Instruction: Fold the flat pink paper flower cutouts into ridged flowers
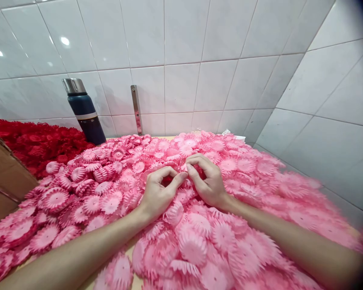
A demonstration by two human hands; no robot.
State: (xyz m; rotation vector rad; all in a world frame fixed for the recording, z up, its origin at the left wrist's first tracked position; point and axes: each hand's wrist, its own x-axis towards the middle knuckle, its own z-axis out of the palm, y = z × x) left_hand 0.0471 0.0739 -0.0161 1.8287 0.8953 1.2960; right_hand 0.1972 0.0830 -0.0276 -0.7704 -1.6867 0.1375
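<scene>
Pink scalloped flower-like discs (193, 243) cover the table in a thick heap. Over the middle of the heap, my left hand (160, 191) has its thumb and index finger brought together at the tips. Close beside it on the right, my right hand (208, 181) is pinched in the same way, its fingertips nearly meeting those of the left. Whatever lies between the fingertips is too small to make out against the pink discs.
A dark blue bottle (86, 114) with a steel cap stands at the back left, near a red heap (48, 141). A cardboard box (6, 173) is at the left edge. A metal strip (136, 108) rises against the tiled wall (181, 88).
</scene>
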